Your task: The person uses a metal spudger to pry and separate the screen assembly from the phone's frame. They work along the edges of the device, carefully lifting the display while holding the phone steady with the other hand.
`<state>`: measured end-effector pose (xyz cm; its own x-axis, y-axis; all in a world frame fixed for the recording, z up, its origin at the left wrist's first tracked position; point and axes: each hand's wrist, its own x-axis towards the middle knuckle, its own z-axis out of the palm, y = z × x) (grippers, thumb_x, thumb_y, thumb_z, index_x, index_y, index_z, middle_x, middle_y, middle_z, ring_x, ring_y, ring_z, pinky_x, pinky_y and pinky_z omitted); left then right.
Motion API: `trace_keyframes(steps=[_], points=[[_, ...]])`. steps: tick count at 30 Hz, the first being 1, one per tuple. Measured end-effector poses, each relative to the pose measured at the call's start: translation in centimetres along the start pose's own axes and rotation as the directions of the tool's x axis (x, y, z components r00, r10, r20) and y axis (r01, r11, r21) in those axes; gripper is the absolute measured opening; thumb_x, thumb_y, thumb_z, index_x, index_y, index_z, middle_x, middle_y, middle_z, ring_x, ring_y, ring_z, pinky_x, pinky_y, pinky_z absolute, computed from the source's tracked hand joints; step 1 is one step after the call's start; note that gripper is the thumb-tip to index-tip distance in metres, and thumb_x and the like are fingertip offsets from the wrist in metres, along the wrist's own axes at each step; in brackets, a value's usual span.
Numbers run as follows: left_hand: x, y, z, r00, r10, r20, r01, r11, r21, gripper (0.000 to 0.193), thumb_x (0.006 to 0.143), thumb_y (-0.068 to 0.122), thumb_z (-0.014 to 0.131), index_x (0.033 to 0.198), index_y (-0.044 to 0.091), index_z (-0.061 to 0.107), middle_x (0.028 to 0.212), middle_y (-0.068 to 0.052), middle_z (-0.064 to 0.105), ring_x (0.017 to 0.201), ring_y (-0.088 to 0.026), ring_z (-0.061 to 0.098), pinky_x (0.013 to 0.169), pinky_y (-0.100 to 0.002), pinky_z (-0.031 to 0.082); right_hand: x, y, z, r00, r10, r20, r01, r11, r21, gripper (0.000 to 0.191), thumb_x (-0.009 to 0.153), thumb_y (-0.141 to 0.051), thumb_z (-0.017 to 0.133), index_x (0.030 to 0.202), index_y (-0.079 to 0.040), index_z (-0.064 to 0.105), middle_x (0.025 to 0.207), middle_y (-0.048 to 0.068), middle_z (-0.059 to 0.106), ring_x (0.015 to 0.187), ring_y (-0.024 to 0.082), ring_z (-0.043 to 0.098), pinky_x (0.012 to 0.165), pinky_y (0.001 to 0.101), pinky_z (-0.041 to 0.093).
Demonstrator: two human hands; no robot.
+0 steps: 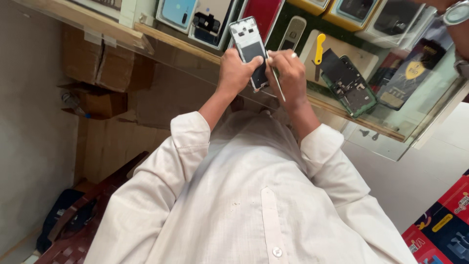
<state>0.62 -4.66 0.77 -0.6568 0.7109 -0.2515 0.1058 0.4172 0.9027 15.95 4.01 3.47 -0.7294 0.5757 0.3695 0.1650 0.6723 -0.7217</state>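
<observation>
My left hand [237, 71] grips an opened phone body [248, 41], white inside with a dark patch, held up over the glass counter [391, 132]. Touching the phone's lower right edge, my right hand [289, 73] pinches a thin metal tool [277, 84] whose shaft runs down past my fingers. Both forearms come out of rolled-up cream shirt sleeves.
On the counter lie a green phone frame with its dark circuit board [349, 85], a yellow pry tool [319, 48] and a white pad. Phones and boxes sit under the glass. Another person's hand with a wristwatch [457, 12] shows at top right. Cardboard boxes [105, 63] stand at left.
</observation>
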Motion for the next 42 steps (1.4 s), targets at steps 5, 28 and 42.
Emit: trace_keyframes(steps=[5,28,42], points=[[0.0,0.1,0.2,0.996,0.063,-0.056,-0.059,0.997,0.057,0.027,0.074,0.02,0.085,0.087,-0.003,0.077,0.079,-0.015,0.078,0.071,-0.024,0.079,0.066,-0.035,0.061,-0.2,0.0,-0.2,1.0,0.007,-0.005,-0.007,1.0,0.017,0.014,0.091,0.007,0.075,0.102,0.004,0.068,0.104,0.018,0.07,0.094,0.034,0.068,0.083,0.041,0.055],[0.0,-0.2,0.2,1.0,-0.01,-0.018,0.011,1.0,0.013,0.027,0.076,0.022,0.081,0.089,-0.001,0.077,0.079,-0.013,0.079,0.072,-0.022,0.08,0.066,-0.035,0.061,1.7,0.8,1.0,0.999,-0.041,-0.019,0.041,0.999,0.01,0.016,0.087,0.006,0.077,0.099,0.003,0.067,0.103,0.017,0.071,0.095,0.035,0.069,0.085,0.0424,0.055],[0.0,0.4,-0.1,0.999,-0.033,0.017,0.033,0.999,-0.006,0.028,0.076,0.022,0.081,0.092,-0.001,0.077,0.08,-0.014,0.079,0.073,-0.022,0.08,0.067,-0.035,0.061,2.6,1.8,1.1,0.999,-0.04,0.015,0.039,0.998,0.051,0.014,0.089,0.007,0.076,0.096,0.003,0.065,0.106,0.017,0.071,0.099,0.035,0.069,0.088,0.0418,0.055]])
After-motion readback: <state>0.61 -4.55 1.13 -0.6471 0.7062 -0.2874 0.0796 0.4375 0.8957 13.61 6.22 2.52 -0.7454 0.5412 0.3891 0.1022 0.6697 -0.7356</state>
